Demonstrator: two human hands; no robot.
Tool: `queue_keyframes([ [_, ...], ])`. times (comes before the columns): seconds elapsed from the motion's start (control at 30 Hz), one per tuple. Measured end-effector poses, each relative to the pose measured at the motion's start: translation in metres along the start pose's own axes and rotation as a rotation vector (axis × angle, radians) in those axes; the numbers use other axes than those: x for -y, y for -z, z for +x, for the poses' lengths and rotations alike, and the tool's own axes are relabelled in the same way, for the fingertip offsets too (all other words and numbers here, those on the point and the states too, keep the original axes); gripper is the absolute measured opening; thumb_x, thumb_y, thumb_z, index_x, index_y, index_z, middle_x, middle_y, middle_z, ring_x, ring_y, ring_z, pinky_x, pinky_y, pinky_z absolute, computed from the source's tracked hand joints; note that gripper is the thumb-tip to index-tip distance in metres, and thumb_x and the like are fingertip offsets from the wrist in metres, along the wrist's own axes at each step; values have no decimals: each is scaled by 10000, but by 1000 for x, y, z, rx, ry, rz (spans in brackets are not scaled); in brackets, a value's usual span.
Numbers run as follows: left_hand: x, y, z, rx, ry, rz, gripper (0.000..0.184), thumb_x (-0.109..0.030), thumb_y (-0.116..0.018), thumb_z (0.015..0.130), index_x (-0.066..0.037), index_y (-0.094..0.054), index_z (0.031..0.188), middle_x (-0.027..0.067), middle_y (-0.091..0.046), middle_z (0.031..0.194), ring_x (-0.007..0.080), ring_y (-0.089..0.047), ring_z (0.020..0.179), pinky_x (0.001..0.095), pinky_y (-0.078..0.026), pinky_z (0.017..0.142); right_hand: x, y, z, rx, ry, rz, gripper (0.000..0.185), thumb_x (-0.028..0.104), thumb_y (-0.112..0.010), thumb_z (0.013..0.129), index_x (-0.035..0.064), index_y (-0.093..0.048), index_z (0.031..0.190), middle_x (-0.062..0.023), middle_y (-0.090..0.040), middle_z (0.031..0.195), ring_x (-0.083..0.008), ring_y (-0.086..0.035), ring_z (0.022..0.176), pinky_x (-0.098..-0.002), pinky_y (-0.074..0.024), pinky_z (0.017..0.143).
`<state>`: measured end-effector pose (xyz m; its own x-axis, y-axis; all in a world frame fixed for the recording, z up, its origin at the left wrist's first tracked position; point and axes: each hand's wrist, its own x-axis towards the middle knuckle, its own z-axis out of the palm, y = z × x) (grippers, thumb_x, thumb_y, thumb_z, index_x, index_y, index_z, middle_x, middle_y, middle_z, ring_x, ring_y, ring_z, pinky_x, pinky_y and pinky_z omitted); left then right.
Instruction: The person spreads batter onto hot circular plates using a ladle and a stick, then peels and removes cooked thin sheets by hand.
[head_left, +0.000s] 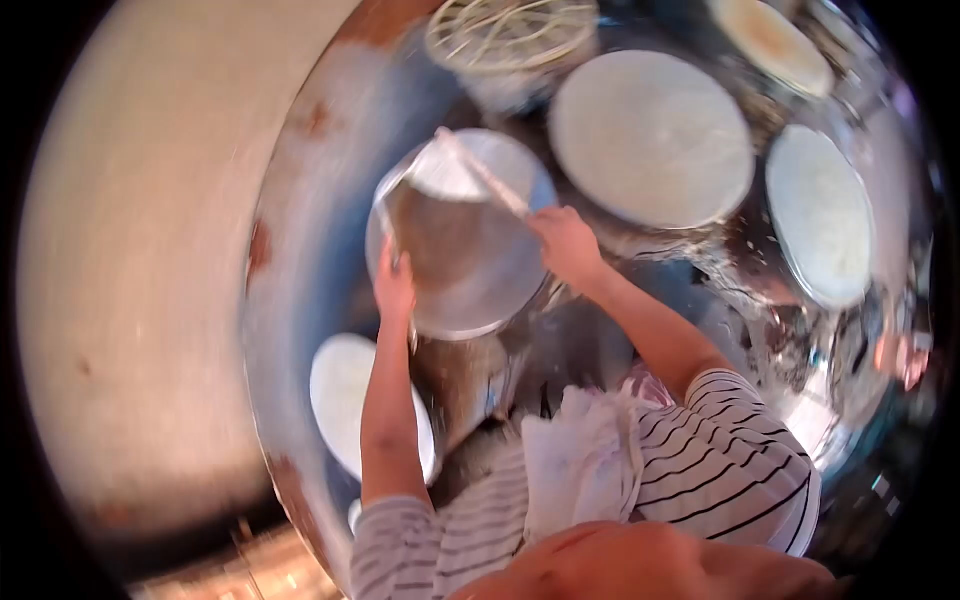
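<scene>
My right hand [567, 243] is closed around one end of a pale stick [487, 178], which slants up and left across a round metal pan [500, 295]. My left hand [394, 287] is at the pan's left side. Its fingers point up along a thin pale strip [386, 218]; blur hides whether this is a sheet's edge or a second stick. Between the hands the round surface looks brown [435, 230], with a bright whitish patch [450, 172] near the top.
Round pale-topped discs stand around: a large one [652, 140] beyond my right hand, one [820, 215] farther right, one [772, 45] at top right and one [345, 400] under my left forearm. A slatted round rack [512, 35] is at the top. A curved rim [265, 330] borders the left.
</scene>
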<state>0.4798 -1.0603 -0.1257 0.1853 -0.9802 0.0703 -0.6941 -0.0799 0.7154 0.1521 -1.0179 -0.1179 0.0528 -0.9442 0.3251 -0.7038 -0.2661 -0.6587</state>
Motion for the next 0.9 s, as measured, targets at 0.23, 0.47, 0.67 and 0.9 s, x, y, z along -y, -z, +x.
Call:
queue_keyframes([
  [0.23, -19, 14, -38, -128, -145, 119, 512, -136, -525, 913, -258, -406, 1395, 80, -612, 1144, 136, -527, 534, 278, -450, 461, -7, 19, 38, -18, 194, -104, 348, -12, -568, 658, 122, -678, 959, -35, -636, 1035, -300, -559, 930, -377, -495, 795],
  [0.47, -69, 20, -96, -134, 210, -60, 515, -123, -507, 923, -236, -386, 1410, 67, -615, 1168, 118, -512, 550, 262, -445, 467, -14, -15, 76, 264, 317, -65, 357, -14, -551, 678, 85, -649, 1007, -83, -603, 1064, -325, -551, 941, -389, -486, 833],
  [0.67, -52, 25, -152, -183, 215, -71, 512, -115, -503, 930, -236, -388, 1413, 7, -574, 777, 65, -398, 457, 243, -369, 402, 11, -20, 87, 434, 475, 60, 358, -5, -593, 665, 67, -658, 1010, -90, -604, 1014, -325, -552, 940, -386, -478, 837],
  [0.9, -76, 4, -157, -182, 143, -64, 516, -102, -509, 928, -215, -380, 1414, 87, -598, 1078, 136, -499, 753, 266, -422, 639, -24, 65, 118, 246, 507, -52, 329, -15, -600, 662, 94, -696, 957, -50, -654, 1001, -301, -561, 914, -365, -475, 833],
])
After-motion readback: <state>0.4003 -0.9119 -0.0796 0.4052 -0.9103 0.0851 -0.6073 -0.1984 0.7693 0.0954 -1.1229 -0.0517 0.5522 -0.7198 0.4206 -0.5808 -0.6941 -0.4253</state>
